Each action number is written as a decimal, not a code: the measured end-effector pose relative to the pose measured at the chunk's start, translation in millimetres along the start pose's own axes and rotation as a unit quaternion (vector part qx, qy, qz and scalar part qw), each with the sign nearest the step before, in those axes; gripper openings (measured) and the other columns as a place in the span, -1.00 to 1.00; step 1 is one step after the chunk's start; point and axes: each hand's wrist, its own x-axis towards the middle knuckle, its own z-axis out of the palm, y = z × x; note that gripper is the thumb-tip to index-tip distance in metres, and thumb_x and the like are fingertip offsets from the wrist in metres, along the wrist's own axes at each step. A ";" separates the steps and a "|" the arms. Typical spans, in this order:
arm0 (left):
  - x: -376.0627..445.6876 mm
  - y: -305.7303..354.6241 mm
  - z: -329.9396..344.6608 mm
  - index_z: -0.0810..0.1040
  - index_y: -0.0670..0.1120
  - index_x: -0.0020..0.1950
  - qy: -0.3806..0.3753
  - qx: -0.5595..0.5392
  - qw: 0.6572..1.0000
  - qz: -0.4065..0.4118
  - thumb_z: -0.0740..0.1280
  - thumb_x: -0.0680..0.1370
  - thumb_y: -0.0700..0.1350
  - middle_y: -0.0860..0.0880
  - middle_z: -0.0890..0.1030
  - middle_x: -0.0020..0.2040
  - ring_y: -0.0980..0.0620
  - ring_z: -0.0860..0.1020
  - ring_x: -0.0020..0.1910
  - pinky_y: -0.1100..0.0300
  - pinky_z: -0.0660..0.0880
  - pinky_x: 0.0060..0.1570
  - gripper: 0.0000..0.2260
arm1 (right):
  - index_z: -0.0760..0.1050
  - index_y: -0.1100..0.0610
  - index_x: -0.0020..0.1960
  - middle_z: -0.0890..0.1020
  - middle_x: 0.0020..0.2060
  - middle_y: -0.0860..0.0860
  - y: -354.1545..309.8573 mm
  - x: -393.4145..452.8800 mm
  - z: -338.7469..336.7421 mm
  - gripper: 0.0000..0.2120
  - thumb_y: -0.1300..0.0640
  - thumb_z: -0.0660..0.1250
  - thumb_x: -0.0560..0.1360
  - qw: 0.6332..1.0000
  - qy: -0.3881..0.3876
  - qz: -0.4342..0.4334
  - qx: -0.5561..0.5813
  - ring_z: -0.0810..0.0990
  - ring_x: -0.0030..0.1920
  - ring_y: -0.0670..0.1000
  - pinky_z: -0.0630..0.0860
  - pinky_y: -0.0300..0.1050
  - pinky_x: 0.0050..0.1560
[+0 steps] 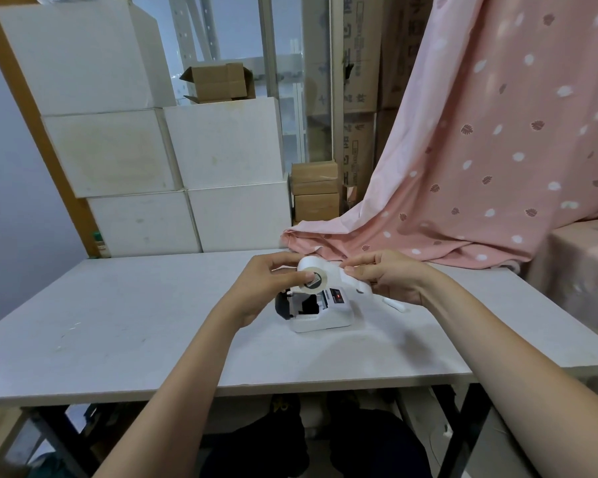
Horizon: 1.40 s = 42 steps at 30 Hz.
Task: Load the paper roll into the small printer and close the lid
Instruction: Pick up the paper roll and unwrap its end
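A white paper roll (314,274) hangs in the air just above the small white printer (320,310). My left hand (268,288) grips the roll by its end face and core. My right hand (390,276) pinches the loose strip of paper (351,281) pulled off the roll to the right. The printer stands on the white table (152,322) with its paper bay open and dark inside. Its black lid (283,305) is swung out to the left. A red light shows on the printer's top panel.
A small white cylinder (394,304) lies on the table right of the printer. Pink patterned cloth (463,167) drapes over the table's far right corner. Stacked white boxes (187,174) stand behind the table. The near table edge is close to my legs.
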 end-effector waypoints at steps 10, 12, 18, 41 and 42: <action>8.3 4.2 8.9 0.69 -0.13 0.17 0.030 -0.041 0.999 0.018 0.55 0.47 -0.20 -0.11 0.77 -0.01 0.01 0.71 -0.03 0.14 0.51 0.05 -0.73 | 0.63 0.35 0.21 0.67 0.06 0.23 23.5 11.4 20.9 -0.80 0.31 0.39 0.62 0.997 0.008 -0.016 0.072 0.63 -0.01 0.08 0.59 -0.09 0.16; 10.5 5.9 12.7 0.70 -0.12 0.15 0.038 -0.048 0.998 0.023 0.55 0.47 -0.19 -0.10 0.77 -0.01 0.01 0.71 -0.02 0.20 0.53 0.02 -0.74 | 0.59 0.41 0.29 0.66 0.07 0.25 24.3 13.7 26.8 -0.72 0.30 0.39 0.62 0.995 0.014 -0.029 0.094 0.64 -0.03 0.08 0.59 -0.08 0.14; 18.7 8.8 17.2 0.71 -0.07 0.16 0.069 -0.063 0.995 0.038 0.57 0.46 -0.15 -0.04 0.76 0.04 0.02 0.70 0.12 0.17 0.55 0.16 -0.72 | 0.68 0.05 0.22 0.70 0.19 0.10 17.8 12.3 42.9 -0.73 0.24 0.52 0.54 0.985 0.106 -0.137 0.021 0.70 0.20 0.07 0.64 -0.02 0.23; 26.1 0.8 23.4 0.76 -0.06 0.09 0.115 -0.168 0.977 0.066 0.54 0.45 -0.01 -0.15 0.72 0.15 -0.13 0.62 0.27 -0.09 0.44 0.41 -0.75 | 0.71 0.07 0.18 0.80 0.07 0.02 -3.4 1.2 52.6 -0.74 0.16 0.52 0.50 0.953 0.084 -0.288 0.043 0.77 0.13 -0.01 0.65 -0.14 0.21; 26.6 -0.3 26.4 0.75 -0.08 0.11 0.122 -0.182 0.973 0.067 0.55 0.44 0.01 -0.15 0.71 0.17 -0.12 0.62 0.28 -0.10 0.43 0.42 -0.71 | 0.71 0.07 0.20 0.80 0.07 0.01 -2.5 1.2 55.2 -0.74 0.17 0.52 0.51 0.950 0.097 -0.294 0.040 0.76 0.14 -0.03 0.64 -0.16 0.22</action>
